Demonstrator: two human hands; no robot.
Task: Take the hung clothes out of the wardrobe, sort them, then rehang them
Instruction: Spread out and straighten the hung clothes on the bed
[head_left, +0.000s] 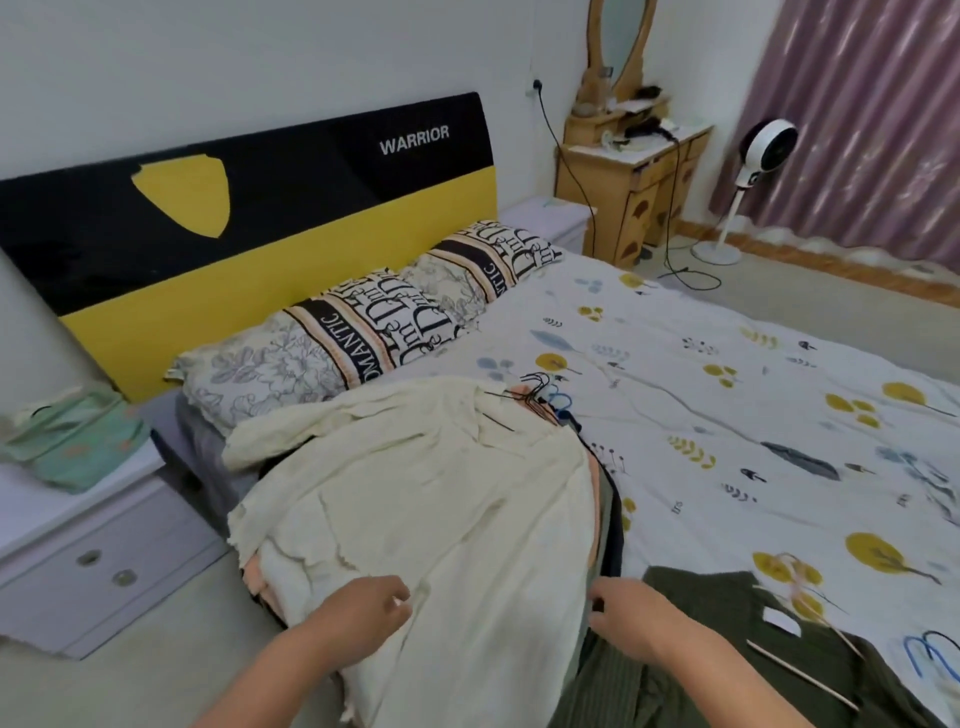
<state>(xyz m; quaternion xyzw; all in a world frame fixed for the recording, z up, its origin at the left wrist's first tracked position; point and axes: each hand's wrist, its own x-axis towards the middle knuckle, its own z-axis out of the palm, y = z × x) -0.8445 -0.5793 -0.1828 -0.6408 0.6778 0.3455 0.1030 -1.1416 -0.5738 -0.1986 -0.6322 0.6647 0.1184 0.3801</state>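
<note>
**Clothes stacked on the bed, both hands at the near edge**

From the head camera we see a pile of clothes on hangers lying on the bed (727, 364), spread from the centre of the view down toward 6 o'clock. On top lies a cream shirt (415, 509); peach and dark layers show beneath its edges. The bunched hanger hooks (545, 397) stick out at the pile's 12 o'clock end, just short of the pillows (363, 332).

Our left hand (358, 610) rests on the cream shirt at about 7 o'clock, fingers loosely curled; we cannot tell whether it pinches the cloth. Our right hand (631, 610) sits at about 5 o'clock, at the pile's right edge, fingers bent against the dark layers; its grip is also unclear.

A dark green garment (727, 649) lies apart at 4 o'clock, touching the right wrist, with a blue hanger (930, 652) just beside it.

At 1 o'clock stand a wooden dresser (634, 176) and a white fan (763, 150).
</note>
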